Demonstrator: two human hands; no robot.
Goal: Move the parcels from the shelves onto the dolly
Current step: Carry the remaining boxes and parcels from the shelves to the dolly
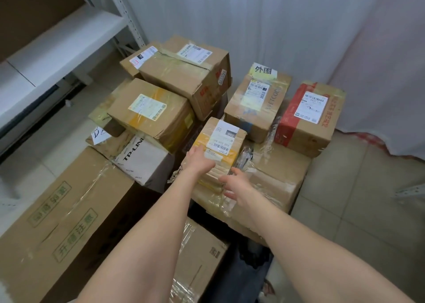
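A small cardboard parcel with yellow tape and a white barcode label sits in the middle of a pile of parcels. My left hand lies against its left side, fingers straight. My right hand hovers by its near right corner, fingers spread and relaxed, holding nothing. The dolly under the pile is hidden by the boxes. A white metal shelf stands at the upper left, its visible boards bare.
Around the small parcel lie a taped brown box, a larger box, a labelled box, a red-taped box, a white TP-LINK box and a long carton. A white curtain hangs behind. Tiled floor lies at right.
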